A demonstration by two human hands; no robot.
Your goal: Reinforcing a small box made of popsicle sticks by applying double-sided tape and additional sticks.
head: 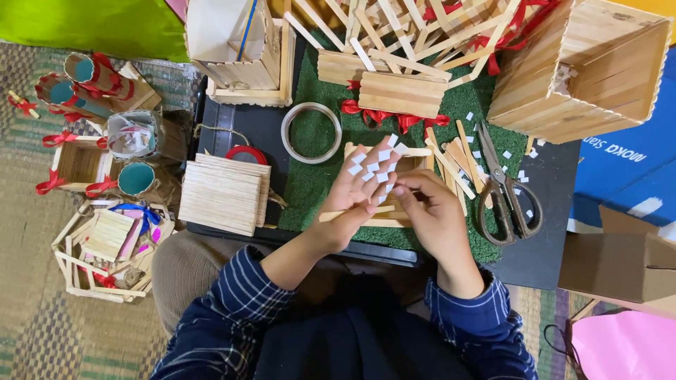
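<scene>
The stick frame [366,211] beneath both hands is largely hidden. The left hand [362,186] is spread wide, palm up, with small white tape squares [377,165] stuck on its fingers. The right hand [429,211] pinches one square at the left fingertips, just left of the scissors [508,197].

Small white tape squares [375,167], about eight, stuck in rows along the spread fingers, one pinched at the lowest spot, flat wooden stick frame [366,217] lying beneath on green turf, partly hidden
</scene>
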